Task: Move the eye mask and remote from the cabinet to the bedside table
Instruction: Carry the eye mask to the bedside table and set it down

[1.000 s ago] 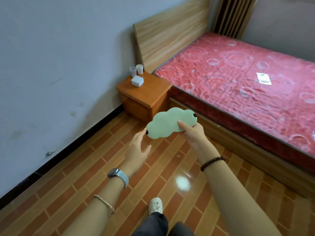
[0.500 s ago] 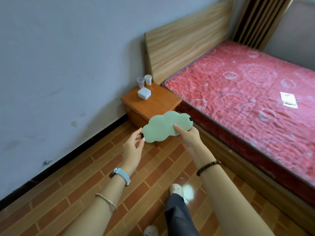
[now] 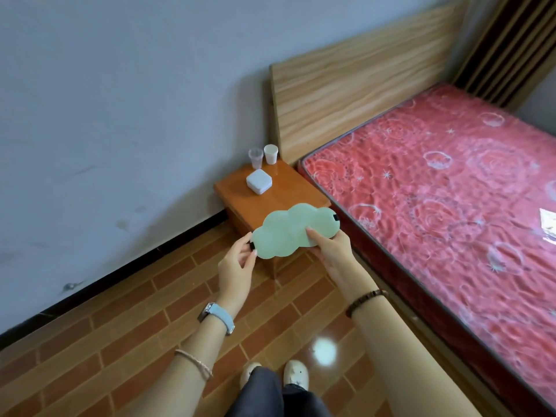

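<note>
A pale green, cloud-shaped eye mask [image 3: 293,230] is held flat in the air over the near front corner of the orange wooden bedside table [image 3: 288,195]. My left hand [image 3: 237,266] pinches its left end at the black strap tab. My right hand [image 3: 331,251] grips its lower right edge, thumb on top. No remote and no cabinet are in view.
On the bedside table stand a white square box [image 3: 259,181], a clear cup [image 3: 255,158] and a white cup [image 3: 270,154] near the wall. A bed with a red mattress [image 3: 451,191] and wooden headboard [image 3: 361,94] lies right. The brick-patterned floor [image 3: 120,326] is underfoot.
I have walked closer to the bedside table. My left hand rose and took hold of the mask's left end, so both hands now carry it above the table's front corner.
</note>
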### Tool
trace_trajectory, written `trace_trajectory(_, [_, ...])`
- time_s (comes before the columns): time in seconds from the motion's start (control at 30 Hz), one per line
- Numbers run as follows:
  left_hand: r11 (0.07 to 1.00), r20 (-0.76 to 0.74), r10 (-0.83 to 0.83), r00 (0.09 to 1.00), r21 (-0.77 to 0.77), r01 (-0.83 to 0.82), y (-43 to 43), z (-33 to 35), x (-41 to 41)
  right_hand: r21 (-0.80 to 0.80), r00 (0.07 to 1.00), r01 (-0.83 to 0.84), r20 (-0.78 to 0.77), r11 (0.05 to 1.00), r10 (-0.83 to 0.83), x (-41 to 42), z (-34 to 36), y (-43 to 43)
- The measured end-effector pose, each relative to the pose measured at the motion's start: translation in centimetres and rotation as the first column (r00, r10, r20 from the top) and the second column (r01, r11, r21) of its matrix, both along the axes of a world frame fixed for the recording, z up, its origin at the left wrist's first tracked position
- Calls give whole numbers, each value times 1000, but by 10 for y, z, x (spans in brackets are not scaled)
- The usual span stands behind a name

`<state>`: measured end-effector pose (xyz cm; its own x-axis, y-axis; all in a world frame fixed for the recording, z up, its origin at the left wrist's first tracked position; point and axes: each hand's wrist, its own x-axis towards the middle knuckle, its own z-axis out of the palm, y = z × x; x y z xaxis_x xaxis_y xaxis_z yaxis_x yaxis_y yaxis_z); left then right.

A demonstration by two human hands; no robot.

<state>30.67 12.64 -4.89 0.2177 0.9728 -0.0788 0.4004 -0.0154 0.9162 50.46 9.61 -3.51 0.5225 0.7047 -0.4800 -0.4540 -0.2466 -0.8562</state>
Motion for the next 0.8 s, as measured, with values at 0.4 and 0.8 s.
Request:
trace_trajectory(0.4, [994, 50, 1, 999, -114, 5, 141, -39, 45, -126, 999, 27, 29, 992, -23, 41, -45, 145])
trace_trajectory(0.8, [981, -14, -30, 999, -192, 27, 283, -94, 97, -175, 998, 59, 48, 983, -51, 91, -95, 273])
